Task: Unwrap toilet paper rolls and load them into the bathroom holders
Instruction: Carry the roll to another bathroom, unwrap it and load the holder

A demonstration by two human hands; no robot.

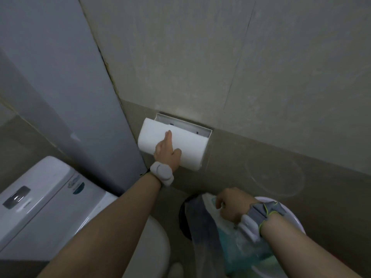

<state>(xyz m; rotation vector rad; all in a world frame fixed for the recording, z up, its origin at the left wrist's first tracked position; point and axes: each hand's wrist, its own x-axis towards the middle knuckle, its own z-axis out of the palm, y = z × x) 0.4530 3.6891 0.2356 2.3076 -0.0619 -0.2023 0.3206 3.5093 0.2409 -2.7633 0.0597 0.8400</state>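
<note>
A white wall-mounted toilet paper holder (186,126) sits on the tiled wall, its curved white cover (192,149) tipped outward and down. My left hand (167,152) lies flat on that cover, index finger stretched up toward the holder's back plate. No roll is visible inside the holder. Lower right, my right hand (233,206) is closed on the top of a clear and teal plastic bag (244,245). What the bag contains is too blurred to tell.
A white toilet cistern (42,203) and the toilet seat (152,241) are at lower left. A grey partition panel (66,81) meets the wall left of the holder. A white basin (289,215) and a dark bin opening (183,217) lie below the holder.
</note>
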